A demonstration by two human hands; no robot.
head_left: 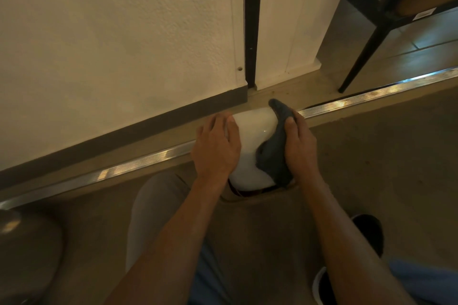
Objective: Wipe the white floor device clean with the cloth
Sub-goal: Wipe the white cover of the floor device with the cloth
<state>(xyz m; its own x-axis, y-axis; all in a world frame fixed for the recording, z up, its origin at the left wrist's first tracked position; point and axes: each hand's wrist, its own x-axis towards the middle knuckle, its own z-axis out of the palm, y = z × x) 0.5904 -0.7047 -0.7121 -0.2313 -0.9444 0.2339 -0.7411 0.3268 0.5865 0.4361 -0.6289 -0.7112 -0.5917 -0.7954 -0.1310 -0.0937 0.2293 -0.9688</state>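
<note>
I see the white device (pixel 250 141) sitting on the floor (pixel 371 156) just in front of the metal threshold strip (pixel 148 163), between my two hands. My left hand (pixel 216 146) lies spread flat on its left flank, fingers open, and I judge it is there to brace the smooth shell so it does not slide while I rub. My right hand (pixel 300 146) presses the dark cloth (pixel 273 151) against the right flank, fingers closed over the fabric; one corner of the cloth sticks up beyond my fingertips, toward the wall (pixel 111 32). The device's base under my wrists is shadowed, so I cannot tell how it stands.
</note>
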